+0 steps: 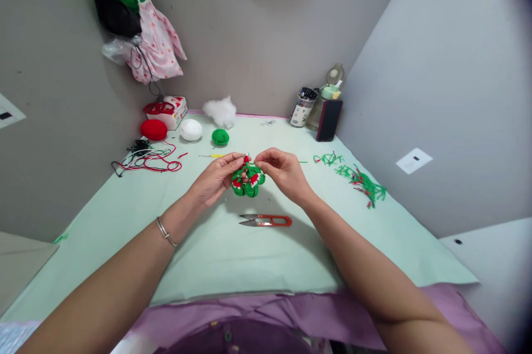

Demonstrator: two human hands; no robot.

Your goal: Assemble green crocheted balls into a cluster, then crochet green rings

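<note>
A small crocheted piece (pixel 248 179) in green with red and white bits hangs between my two hands above the pale green table cover (pixel 216 254). My left hand (pixel 216 178) pinches its upper left edge, fingers closed. My right hand (pixel 282 171) pinches at its top, where a red bit sticks up; whether a needle or thread is in those fingers I cannot make out. Red-handled thread snips (pixel 266 221) lie on the cover just in front of my hands.
Red (pixel 153 129), white (pixel 191 129) and green (pixel 220 137) yarn balls sit at the back left, with a box (pixel 170 110), white stuffing (pixel 220 110) and tangled red yarn (pixel 153 161). Green yarn scraps (pixel 361 182) lie right. A jar (pixel 302 106), a bottle (pixel 328 96) and a dark phone (pixel 329 120) stand in the corner. Bags (pixel 137 27) hang on the wall.
</note>
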